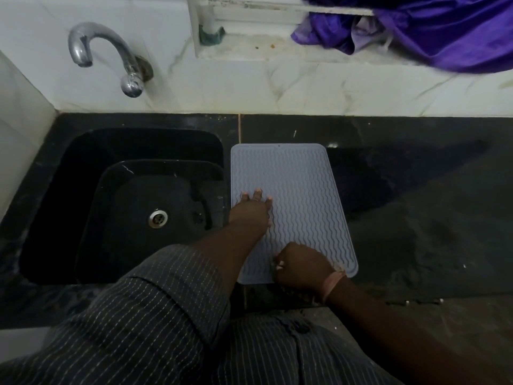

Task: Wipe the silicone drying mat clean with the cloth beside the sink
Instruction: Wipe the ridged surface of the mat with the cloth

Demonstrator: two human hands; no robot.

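The grey silicone drying mat (299, 190), ribbed with wavy lines, lies flat on the black counter just right of the sink. My left hand (251, 211) rests flat on the mat's left side with its fingers spread and straight. My right hand (301, 266) sits on the mat's near edge with its fingers curled under; no cloth shows in it. A dark, purplish patch (366, 179) lies on the counter right of the mat. I cannot tell whether that patch is a cloth or a reflection.
The black sink (125, 201) with its steel drain (157, 218) is to the left, with a chrome tap (111, 56) on the white wall above it. Purple fabric (433, 31) hangs over the sill at the top right. The black counter (430, 232) stretches right.
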